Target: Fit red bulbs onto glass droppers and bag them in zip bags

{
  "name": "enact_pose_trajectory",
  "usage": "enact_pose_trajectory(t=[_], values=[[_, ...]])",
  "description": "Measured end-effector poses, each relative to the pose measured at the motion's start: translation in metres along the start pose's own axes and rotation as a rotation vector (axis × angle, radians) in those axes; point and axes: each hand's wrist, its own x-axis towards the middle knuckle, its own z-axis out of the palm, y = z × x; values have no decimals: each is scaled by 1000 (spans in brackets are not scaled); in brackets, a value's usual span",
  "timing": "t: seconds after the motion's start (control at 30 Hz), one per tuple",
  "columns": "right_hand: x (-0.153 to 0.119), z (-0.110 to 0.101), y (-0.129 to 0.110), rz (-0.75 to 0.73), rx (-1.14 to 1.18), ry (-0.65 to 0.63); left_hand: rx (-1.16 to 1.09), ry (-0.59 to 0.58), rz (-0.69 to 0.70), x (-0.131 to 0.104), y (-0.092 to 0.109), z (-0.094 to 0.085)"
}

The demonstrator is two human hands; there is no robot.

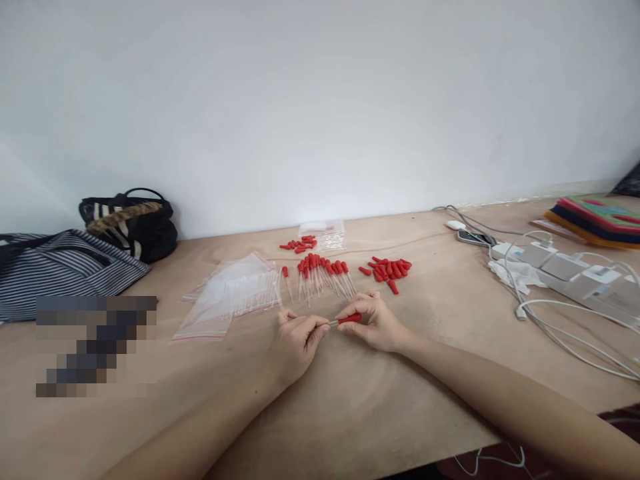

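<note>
Between finger and thumb, my left hand (300, 337) pinches a thin clear dropper tube (333, 323). My right hand (373, 321) is closed on a red rubber bulb (350, 319), which sits at the right end of that tube. Just beyond both hands lies a row of droppers with red bulbs (320, 273), their clear tubes pointing toward me. A pile of loose red bulbs (393, 269) is to the right of the row. Clear zip bags with glass tubes (235, 293) lie to the left.
Farther back are more red bulbs (300, 244) and a small clear bag (323, 233) near the wall. At left sit a striped bag (75, 267) and a black bag (155, 227). White chargers on a power strip (570, 273) and loose cables (550, 327) occupy the right side.
</note>
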Motion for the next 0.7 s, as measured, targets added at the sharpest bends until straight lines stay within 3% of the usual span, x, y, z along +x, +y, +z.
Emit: enact_pose_trajectory(t=[0.2, 0.33, 0.43, 0.53, 0.7], values=[[0, 9, -3, 5, -4, 54, 15, -5, -34, -3, 1, 2], [4, 3, -2, 48, 103, 46, -28, -21, -34, 1, 2, -1], [14, -16, 9, 164, 301, 46, 2, 7, -74, 6, -6, -9], [29, -46, 28, 310, 420, 76, 151, 75, -198, 13, -25, -18], [61, -88, 52, 549, 491, -110, 453, 98, -346, 32, -57, -28]])
